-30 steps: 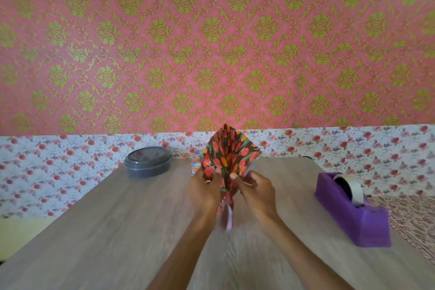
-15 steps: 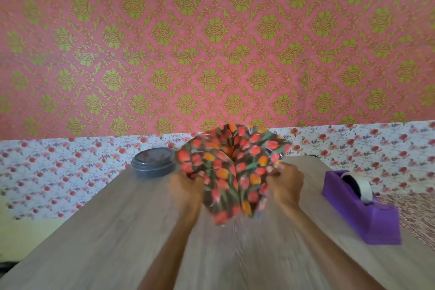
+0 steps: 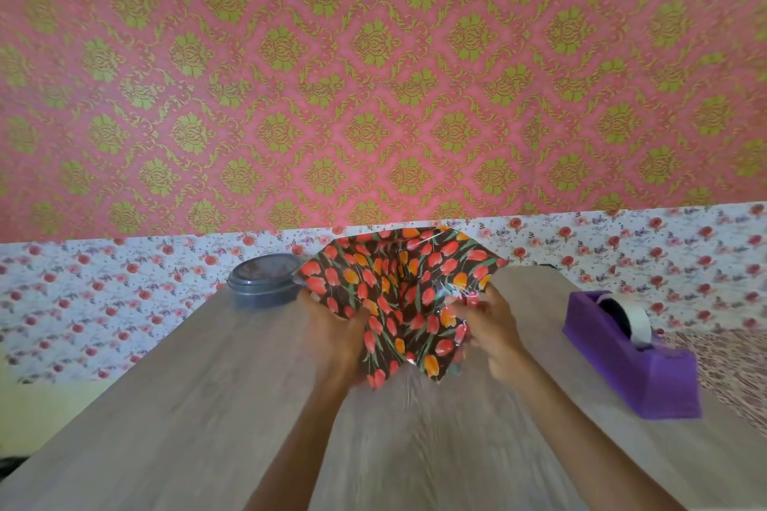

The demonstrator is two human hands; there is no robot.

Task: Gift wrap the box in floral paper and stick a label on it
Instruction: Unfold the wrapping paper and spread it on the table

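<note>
Hanging between two grips, the paper [image 3: 398, 295], dark with red and orange tulips, is held up over the middle of the surface [image 3: 207, 407], creased down its centre. The left grip [image 3: 332, 336] has fingers curled round its left edge; the right grip [image 3: 492, 328] clutches the crumpled right edge. A lidded grey tub [image 3: 263, 282] stands just behind on the left; a purple tape dispenser [image 3: 635, 361] sits well apart on the right.
</note>
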